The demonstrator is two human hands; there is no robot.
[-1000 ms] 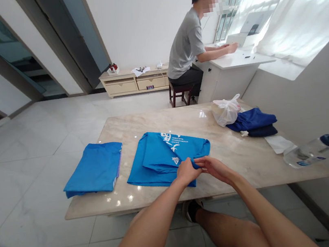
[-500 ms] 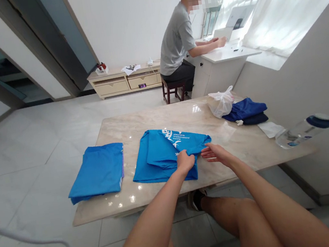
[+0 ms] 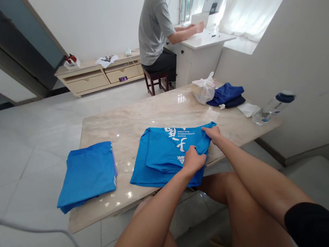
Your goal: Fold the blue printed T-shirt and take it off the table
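Note:
A bright blue shirt with white print (image 3: 162,152) lies partly folded near the front edge of a marble table (image 3: 139,119). My left hand (image 3: 192,161) pinches the shirt's near right edge. My right hand (image 3: 213,132) grips the shirt's far right corner. A second blue shirt (image 3: 87,174), folded flat, lies to the left and hangs a little over the table's edge.
At the table's far right sit a white plastic bag (image 3: 204,89), dark blue folded clothes (image 3: 225,94), a white paper (image 3: 248,109) and a lying water bottle (image 3: 273,106). Another person (image 3: 155,30) sits at a white desk (image 3: 202,45) behind. A white cable (image 3: 32,234) crosses the floor at left.
My hands were together at the shirt's near right corner. Now the right hand has slid up to the far corner, and the view has shifted right and closer.

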